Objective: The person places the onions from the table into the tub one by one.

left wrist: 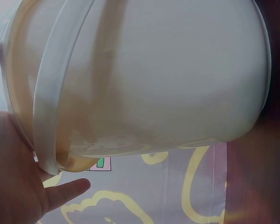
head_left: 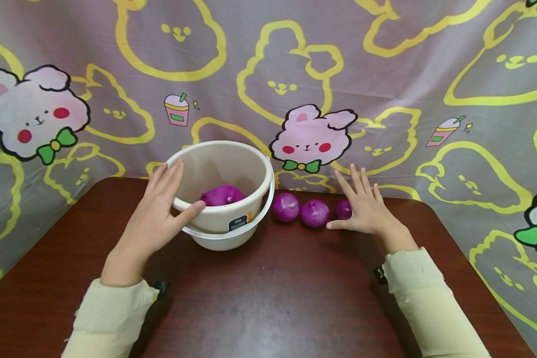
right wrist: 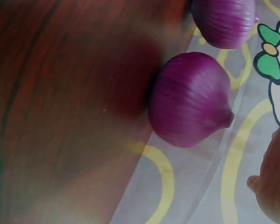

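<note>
In the head view, one white bucket with one handle stands left of center, and at least one purple onion lies inside it; the exact number inside cannot be determined. Three loose onions form a row right of center. Also counted: one table, one left hand at center left, one right hand at center right, and two sleeves at lower left and lower right.

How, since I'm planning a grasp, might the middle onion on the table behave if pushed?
The middle onion would probably roll, being rounded; its glossy surface may be slippery. Pushed left, it could bump the neighbouring onion.
</note>
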`<state>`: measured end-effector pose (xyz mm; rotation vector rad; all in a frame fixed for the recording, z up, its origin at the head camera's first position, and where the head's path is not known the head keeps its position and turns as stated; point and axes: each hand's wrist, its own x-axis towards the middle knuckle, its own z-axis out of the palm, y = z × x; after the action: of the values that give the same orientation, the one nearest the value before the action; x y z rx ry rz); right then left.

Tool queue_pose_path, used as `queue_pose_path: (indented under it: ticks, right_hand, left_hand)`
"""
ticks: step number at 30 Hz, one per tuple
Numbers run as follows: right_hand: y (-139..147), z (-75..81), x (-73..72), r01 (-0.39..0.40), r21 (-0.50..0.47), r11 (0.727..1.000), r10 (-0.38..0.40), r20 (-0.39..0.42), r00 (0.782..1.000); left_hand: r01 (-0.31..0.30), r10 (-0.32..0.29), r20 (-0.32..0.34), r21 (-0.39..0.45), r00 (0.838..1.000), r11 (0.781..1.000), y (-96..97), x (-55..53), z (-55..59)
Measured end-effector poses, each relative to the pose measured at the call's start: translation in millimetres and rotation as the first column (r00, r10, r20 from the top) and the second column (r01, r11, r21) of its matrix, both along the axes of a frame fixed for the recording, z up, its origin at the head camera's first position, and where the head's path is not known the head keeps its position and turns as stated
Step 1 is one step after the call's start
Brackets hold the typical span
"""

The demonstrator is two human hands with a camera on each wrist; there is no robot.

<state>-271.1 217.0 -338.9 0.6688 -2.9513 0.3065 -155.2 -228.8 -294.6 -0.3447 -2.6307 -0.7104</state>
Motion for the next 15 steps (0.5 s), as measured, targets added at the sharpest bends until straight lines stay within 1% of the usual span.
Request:
queue_pose_path:
  ticks: [8,15]
  right_hand:
    - [5,-7.4,-3.1,0.004,0.005,1.0,-0.004,0.016,1.0]
    - [7,-11.2,-5.2,0.007,0.0,1.0,-0.007,0.07,0.998]
  left_hand:
    - [-0.004,0.004,0.007,-0.004,1.0,1.0,-0.4,-0.4,-0.3]
    - [-0.001,0.001,0.004,-0.007,1.0,1.0,-0.6,-1.0,-0.9]
